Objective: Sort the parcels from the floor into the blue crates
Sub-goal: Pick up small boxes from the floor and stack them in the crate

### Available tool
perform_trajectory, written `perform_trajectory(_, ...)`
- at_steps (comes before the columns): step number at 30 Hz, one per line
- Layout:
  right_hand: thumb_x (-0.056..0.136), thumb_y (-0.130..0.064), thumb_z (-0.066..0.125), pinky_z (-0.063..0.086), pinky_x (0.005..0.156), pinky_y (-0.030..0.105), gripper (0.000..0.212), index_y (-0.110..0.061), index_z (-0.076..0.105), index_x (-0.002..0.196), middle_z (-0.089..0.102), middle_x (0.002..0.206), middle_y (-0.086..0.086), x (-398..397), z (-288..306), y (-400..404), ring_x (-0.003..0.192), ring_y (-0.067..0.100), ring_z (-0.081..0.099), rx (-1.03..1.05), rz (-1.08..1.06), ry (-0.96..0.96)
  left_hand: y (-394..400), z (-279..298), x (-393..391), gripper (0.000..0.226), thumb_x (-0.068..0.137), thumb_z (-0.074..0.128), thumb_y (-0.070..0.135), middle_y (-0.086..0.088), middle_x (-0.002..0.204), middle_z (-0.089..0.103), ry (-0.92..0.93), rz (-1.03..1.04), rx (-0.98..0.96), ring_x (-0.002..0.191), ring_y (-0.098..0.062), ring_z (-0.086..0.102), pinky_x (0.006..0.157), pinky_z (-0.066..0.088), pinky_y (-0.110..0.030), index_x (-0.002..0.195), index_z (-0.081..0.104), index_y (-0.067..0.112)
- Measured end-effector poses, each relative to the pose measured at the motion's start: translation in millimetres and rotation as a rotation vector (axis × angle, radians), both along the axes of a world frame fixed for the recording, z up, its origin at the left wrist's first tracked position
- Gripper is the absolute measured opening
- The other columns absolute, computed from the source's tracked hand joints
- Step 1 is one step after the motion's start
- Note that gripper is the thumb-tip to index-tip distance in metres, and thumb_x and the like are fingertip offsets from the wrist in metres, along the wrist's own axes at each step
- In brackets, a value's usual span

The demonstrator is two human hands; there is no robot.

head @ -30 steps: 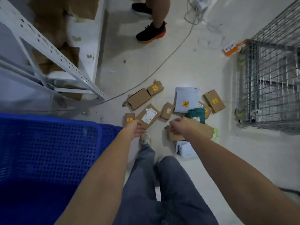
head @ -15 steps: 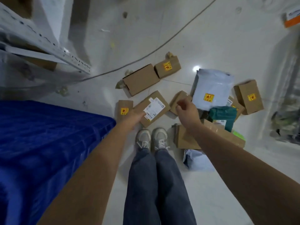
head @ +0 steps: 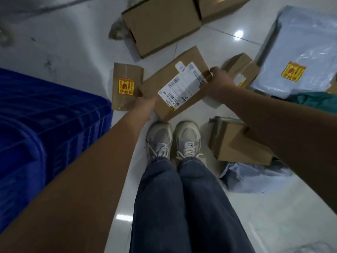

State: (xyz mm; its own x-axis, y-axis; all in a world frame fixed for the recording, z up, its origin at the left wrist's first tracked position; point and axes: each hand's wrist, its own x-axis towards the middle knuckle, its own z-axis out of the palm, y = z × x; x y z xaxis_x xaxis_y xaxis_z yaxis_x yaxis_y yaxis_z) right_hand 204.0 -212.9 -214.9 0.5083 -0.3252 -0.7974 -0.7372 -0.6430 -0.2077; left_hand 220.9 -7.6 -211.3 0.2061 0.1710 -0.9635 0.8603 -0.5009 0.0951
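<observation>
Both hands are clamped on one flat brown cardboard parcel with a white shipping label [head: 175,83], which lies tilted on the pale tiled floor [head: 76,42] just ahead of the person's two grey lace-up sneakers [head: 173,139]. The left hand [head: 145,106] grips the parcel's near left corner, its fingers tucked under the edge, and the right hand [head: 217,84] closes over the far right end, thumb on top beside the label. Whether the parcel has left the floor cannot be told. Just left of it, touching the left hand, lies a small brown cardboard box with a yellow and red sticker [head: 125,86]. Beyond the held parcel sits a larger plain brown cardboard box [head: 162,24], with another brown box bearing a yellow sticker [head: 224,6] against its right side at the top edge of the view. Behind the right hand is a small brown taped box [head: 240,67], and right of that a pale grey plastic mailer bag with a yellow and red sticker [head: 299,57]. A dark green soft package [head: 315,102] shows past the right forearm. Under that forearm a brown cardboard box [head: 235,143] rests on a crumpled grey plastic bag [head: 251,178]. The blue perforated plastic crate [head: 45,128] stands at the left, close beside the left arm, and dark blue jeans [head: 182,207] fill the lower middle
</observation>
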Motion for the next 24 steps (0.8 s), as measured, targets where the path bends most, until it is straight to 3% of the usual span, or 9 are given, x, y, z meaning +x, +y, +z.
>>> perform_trajectory(4,0.084,-0.024,0.058,0.038,0.055,0.020,0.048,-0.012,0.042,0.127,0.052,0.105,0.004,-6.4,-16.7,1.9,0.079,0.017,0.049,0.096,-0.157,0.054,-0.7,-6.4,0.5,0.049,0.089,0.057,0.032,-0.008,0.130,0.054,0.047,0.136,-0.065,0.106,-0.021,0.056,0.072,0.049,-0.030,0.133,0.046,0.013)
perform_trajectory(7,0.079,-0.025,0.064,0.048,0.075,0.030,0.054,-0.008,0.044,0.127,0.055,0.113,0.006,-8.2,-14.2,2.2,0.093,0.020,0.054,0.139,-0.295,0.069,-4.2,1.9,0.4,0.051,0.088,0.059,0.028,-0.003,0.111,0.061,0.010,0.229,-0.101,0.078,-0.012,0.057,0.041,0.047,-0.018,0.136,0.044,0.017)
perform_trajectory(9,0.076,-0.029,0.067,0.050,0.088,0.039,0.060,-0.009,0.042,0.127,0.055,0.113,0.005,-7.4,-5.5,2.0,0.102,0.024,0.056,0.138,-0.362,0.069,-5.6,10.7,-0.1,0.051,0.089,0.059,0.022,-0.001,0.103,0.061,-0.028,0.262,-0.127,0.070,-0.009,0.053,0.032,0.043,-0.015,0.137,0.042,0.017)
perform_trajectory(12,0.074,-0.034,0.068,0.053,0.075,0.037,0.048,-0.017,0.038,0.108,0.051,0.088,-0.006,-7.2,13.3,2.1,0.085,0.018,0.057,0.106,-0.442,-0.053,-5.9,29.5,0.0,0.051,0.087,0.060,0.021,-0.003,0.121,0.060,-0.059,0.280,-0.138,0.076,-0.008,0.054,0.046,0.042,-0.019,0.135,0.044,0.018)
perform_trajectory(14,0.073,-0.037,0.069,0.046,0.058,0.026,0.040,-0.021,0.038,0.093,0.049,0.079,-0.008,-3.4,32.7,4.6,0.070,0.008,0.053,0.108,-0.495,-0.178,-4.5,45.7,2.1,0.049,0.085,0.062,0.019,0.000,0.113,0.061,-0.101,0.347,-0.144,0.077,-0.006,0.055,0.050,0.041,-0.020,0.132,0.047,0.018)
perform_trajectory(17,0.073,-0.041,0.069,0.037,0.046,0.018,0.035,-0.020,0.042,0.083,0.049,0.073,-0.009,12.8,74.1,6.2,0.061,0.003,0.048,0.095,-0.574,-0.329,-1.2,77.9,7.2,0.047,0.083,0.065,0.017,0.004,0.105,0.061,-0.188,0.443,-0.171,0.079,-0.006,0.057,0.048,0.046,-0.017,0.128,0.051,0.022)
perform_trajectory(19,0.074,-0.041,0.070,0.037,0.037,0.012,0.035,-0.019,0.044,0.082,0.052,0.075,-0.008,24.5,102.4,6.9,0.060,0.003,0.050,0.122,-0.625,-0.389,0.5,101.0,11.1,0.043,0.082,0.066,0.017,0.005,0.110,0.064,-0.273,0.488,-0.211,0.089,-0.009,0.061,0.061,0.051,-0.021,0.122,0.055,0.028)
perform_trajectory(21,0.075,-0.041,0.072,0.042,0.046,0.008,0.037,-0.019,0.048,0.091,0.055,0.082,-0.008,32.5,132.3,8.8,0.069,0.005,0.056,0.180,-0.623,-0.433,1.1,127.7,18.5,0.038,0.081,0.066,0.017,0.007,0.112,0.066,-0.362,0.513,-0.223,0.099,-0.013,0.061,0.078,0.051,-0.027,0.112,0.057,0.035)
perform_trajectory(24,0.077,-0.043,0.071,0.050,0.071,0.021,0.065,-0.018,0.044,0.131,0.057,0.112,-0.008,37.8,184.2,13.8,0.090,0.008,0.063,0.295,-0.598,-0.444,4.3,176.1,33.1,0.037,0.081,0.065,0.016,0.008,0.111,0.066,-0.467,0.524,-0.238,0.099,-0.012,0.062,0.088,0.051,-0.036,0.108,0.055,0.038)
